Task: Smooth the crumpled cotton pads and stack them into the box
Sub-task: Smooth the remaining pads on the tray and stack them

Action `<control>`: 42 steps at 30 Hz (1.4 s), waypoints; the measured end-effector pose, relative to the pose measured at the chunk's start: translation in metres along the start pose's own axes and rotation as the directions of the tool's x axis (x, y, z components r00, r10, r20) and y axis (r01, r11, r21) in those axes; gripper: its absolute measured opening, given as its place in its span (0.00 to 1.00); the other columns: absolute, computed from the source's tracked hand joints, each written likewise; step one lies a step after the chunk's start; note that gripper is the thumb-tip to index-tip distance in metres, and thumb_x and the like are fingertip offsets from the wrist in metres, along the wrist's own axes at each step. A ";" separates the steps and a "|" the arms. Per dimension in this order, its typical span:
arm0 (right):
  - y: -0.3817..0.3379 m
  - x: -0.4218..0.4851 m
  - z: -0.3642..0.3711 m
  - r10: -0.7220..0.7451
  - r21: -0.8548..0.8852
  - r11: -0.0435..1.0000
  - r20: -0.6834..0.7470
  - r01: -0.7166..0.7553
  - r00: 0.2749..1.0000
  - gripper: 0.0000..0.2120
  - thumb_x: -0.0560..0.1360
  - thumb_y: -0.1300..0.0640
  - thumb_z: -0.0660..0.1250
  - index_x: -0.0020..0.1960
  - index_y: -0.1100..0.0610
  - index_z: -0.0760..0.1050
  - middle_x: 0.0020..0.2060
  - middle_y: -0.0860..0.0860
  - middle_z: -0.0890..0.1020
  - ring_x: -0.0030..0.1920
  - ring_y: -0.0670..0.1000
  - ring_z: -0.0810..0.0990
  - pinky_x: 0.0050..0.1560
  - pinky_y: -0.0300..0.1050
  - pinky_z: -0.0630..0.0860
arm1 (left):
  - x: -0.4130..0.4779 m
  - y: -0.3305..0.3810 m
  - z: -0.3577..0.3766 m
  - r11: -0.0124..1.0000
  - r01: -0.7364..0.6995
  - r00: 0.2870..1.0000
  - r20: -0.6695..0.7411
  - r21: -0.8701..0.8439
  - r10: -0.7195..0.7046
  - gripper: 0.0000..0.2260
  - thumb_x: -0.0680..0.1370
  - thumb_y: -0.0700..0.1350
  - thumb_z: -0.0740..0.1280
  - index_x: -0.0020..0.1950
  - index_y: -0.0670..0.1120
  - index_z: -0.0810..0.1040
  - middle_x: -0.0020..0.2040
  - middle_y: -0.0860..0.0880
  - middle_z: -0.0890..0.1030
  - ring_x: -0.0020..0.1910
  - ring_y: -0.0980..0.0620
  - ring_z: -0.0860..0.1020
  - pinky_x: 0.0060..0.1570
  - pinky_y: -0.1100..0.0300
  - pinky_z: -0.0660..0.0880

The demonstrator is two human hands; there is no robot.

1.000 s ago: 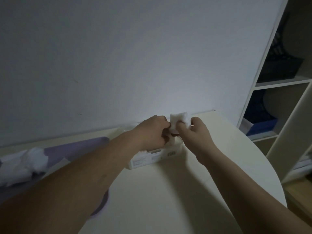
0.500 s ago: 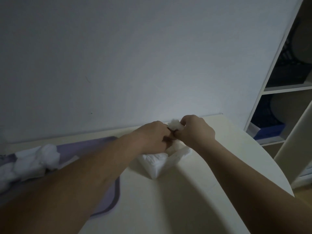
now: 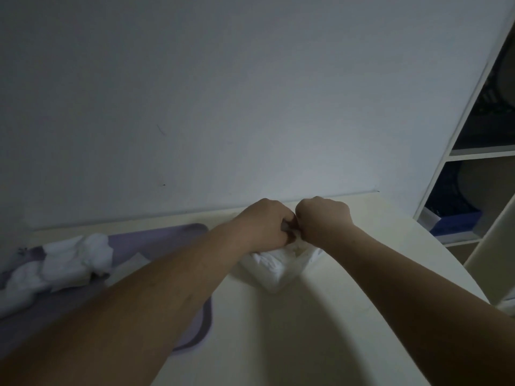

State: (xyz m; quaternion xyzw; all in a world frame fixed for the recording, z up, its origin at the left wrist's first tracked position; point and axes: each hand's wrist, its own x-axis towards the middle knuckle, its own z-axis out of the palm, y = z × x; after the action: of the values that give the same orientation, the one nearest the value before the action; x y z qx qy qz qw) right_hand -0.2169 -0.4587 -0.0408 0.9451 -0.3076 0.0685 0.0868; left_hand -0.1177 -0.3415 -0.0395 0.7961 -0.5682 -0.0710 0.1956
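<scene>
The left hand (image 3: 267,224) and right hand (image 3: 323,218) meet knuckle to knuckle just above the box (image 3: 278,270) on the tabletop (image 3: 320,330). Their fingers are curled, pinching a cotton pad (image 3: 286,227) between them — only a grey sliver of it shows. Well left of the box, crumpled pads (image 3: 75,257) lie heaped on a purple mat (image 3: 156,238).

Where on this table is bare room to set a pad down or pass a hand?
Bare table lies between the two forearms, in front of the box, and right of the box toward the rounded edge. Crowded: the purple mat at left carries the crumpled pads, and the left hand and right hand pinch a pad over the box.
</scene>
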 end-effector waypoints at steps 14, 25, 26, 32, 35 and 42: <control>-0.001 0.005 0.008 0.014 -0.001 1.000 -0.055 -0.014 0.998 0.10 0.78 0.52 0.66 0.39 0.52 0.70 0.33 0.47 0.72 0.29 0.49 0.68 0.30 0.38 0.60 | -0.004 0.002 -0.004 1.000 0.013 0.999 0.034 -0.011 -0.013 0.12 0.77 0.44 0.70 0.58 0.54 0.87 0.55 0.54 0.86 0.55 0.52 0.82 0.59 0.54 0.79; 0.011 -0.017 -0.020 0.059 0.355 0.928 0.164 -0.115 0.985 0.06 0.73 0.51 0.73 0.45 0.53 0.84 0.36 0.48 0.87 0.43 0.52 0.86 0.39 0.43 0.80 | -0.043 -0.007 -0.038 0.977 0.125 0.977 -0.194 0.171 -0.091 0.12 0.79 0.57 0.68 0.58 0.53 0.83 0.55 0.53 0.76 0.55 0.49 0.77 0.54 0.55 0.74; 0.008 -0.022 -0.022 0.075 0.329 0.937 0.151 -0.121 0.986 0.08 0.73 0.48 0.75 0.43 0.53 0.84 0.34 0.47 0.86 0.41 0.51 0.85 0.36 0.41 0.76 | -0.051 -0.007 -0.040 0.973 0.134 0.978 -0.185 0.186 -0.099 0.12 0.79 0.57 0.68 0.57 0.54 0.83 0.53 0.54 0.75 0.54 0.49 0.78 0.52 0.56 0.74; -0.011 -0.038 -0.032 -0.039 0.098 0.994 -0.077 0.046 0.996 0.04 0.70 0.53 0.72 0.40 0.53 0.79 0.33 0.48 0.79 0.38 0.53 0.79 0.35 0.40 0.68 | -0.085 -0.006 -0.023 0.976 0.165 0.984 -0.097 0.141 -0.152 0.11 0.78 0.57 0.67 0.51 0.52 0.83 0.46 0.53 0.82 0.49 0.49 0.80 0.45 0.59 0.73; -0.026 -0.040 -0.027 -0.129 0.342 0.936 0.121 0.081 0.984 0.08 0.69 0.49 0.73 0.35 0.49 0.78 0.35 0.45 0.82 0.42 0.50 0.82 0.38 0.42 0.75 | -0.092 -0.011 -0.014 0.986 0.153 0.982 -0.120 0.065 -0.145 0.11 0.80 0.54 0.66 0.41 0.50 0.77 0.38 0.54 0.76 0.45 0.47 0.78 0.40 0.59 0.67; -0.041 -0.043 -0.019 -0.165 0.388 0.917 0.161 0.091 0.973 0.12 0.76 0.55 0.64 0.37 0.57 0.80 0.38 0.52 0.82 0.42 0.55 0.80 0.41 0.46 0.77 | -0.102 -0.023 -0.012 0.987 0.158 0.964 -0.214 -0.010 -0.156 0.12 0.82 0.49 0.65 0.62 0.48 0.82 0.54 0.48 0.78 0.55 0.46 0.78 0.54 0.55 0.75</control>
State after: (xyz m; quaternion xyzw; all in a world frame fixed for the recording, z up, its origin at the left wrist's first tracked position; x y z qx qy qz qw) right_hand -0.2285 -0.3981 -0.0355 0.9643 -0.2328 0.0302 -0.1226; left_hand -0.1285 -0.2367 -0.0489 0.8423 -0.4792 0.0019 0.2467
